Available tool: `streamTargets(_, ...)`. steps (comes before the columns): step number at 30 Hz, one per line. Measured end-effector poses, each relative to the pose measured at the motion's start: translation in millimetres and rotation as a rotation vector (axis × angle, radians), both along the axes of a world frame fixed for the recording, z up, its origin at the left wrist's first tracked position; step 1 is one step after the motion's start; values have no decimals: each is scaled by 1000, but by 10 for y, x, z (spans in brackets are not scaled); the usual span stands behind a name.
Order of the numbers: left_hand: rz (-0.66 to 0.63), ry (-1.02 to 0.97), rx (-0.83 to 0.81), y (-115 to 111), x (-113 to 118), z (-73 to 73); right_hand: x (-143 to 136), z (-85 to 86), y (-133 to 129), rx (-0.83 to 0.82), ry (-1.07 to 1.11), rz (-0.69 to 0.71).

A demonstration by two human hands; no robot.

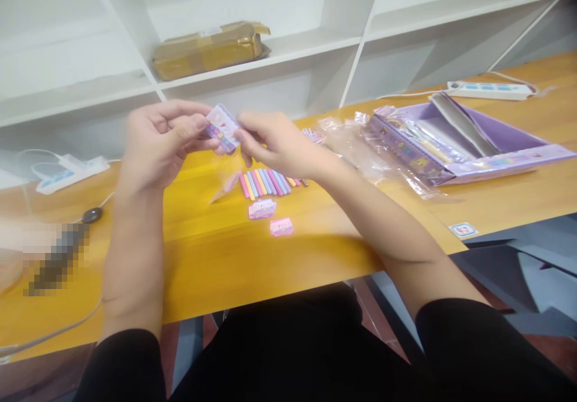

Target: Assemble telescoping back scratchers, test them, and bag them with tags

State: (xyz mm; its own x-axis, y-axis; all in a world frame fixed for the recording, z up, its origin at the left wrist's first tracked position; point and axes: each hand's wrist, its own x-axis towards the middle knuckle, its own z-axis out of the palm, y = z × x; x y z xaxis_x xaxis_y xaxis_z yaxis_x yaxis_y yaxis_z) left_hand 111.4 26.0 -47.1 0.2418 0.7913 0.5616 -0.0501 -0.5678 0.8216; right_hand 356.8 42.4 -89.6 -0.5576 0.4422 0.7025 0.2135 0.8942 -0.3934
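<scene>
Both hands are raised over the table, pinching one small lilac printed card (222, 128) between them. My left hand (166, 134) has its thumb and fingers closed on the card's left side. On the right edge, the thumb and fingers of my right hand (274, 142) close on it too. Below them lies a row of pink, yellow and blue sticks (265, 184). Nearer to me are a small stack of pink cards (262, 208) and a single pink card (282, 227). A clear plastic bag (228, 182) shows faintly beneath the hands.
To the right stands an open purple box (496, 167) holding packets, with crumpled clear wrapping (356, 143) beside it. Power strips (491, 90) lie at the back right and left. A brown taped carton (210, 50) rests on the white shelf (311, 44) behind.
</scene>
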Motion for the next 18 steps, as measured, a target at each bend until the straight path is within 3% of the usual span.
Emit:
streamTargets(7,32,16,23,29,-49,-21,-27,14,-2,-165,112,89)
streamTargets(18,-31,21,33,-17,-39,29,-68,54,-22,-354,271,182)
